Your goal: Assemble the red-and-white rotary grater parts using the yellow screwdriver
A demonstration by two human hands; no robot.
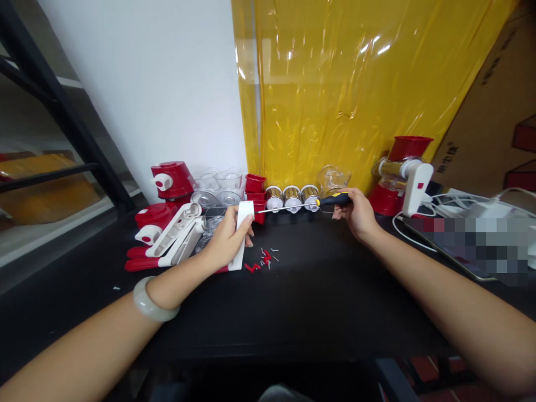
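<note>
My left hand is closed around a white plastic handle, held upright a little above the black table. In my right hand is a screwdriver with a black and yellow grip, lying level and pointing left. Its thin shaft reaches the right side of the white handle; whether the tip sits on a screw there is too small to tell. Below my left hand, several small screws and red plastic pieces lie loose on the table. My fingers hide part of the white handle.
More white handles with red grips and red grater bodies are piled left. Clear plastic parts, red hoppers and metal grater drums line the back. An assembled rotary grater, white cables and a tablet are right.
</note>
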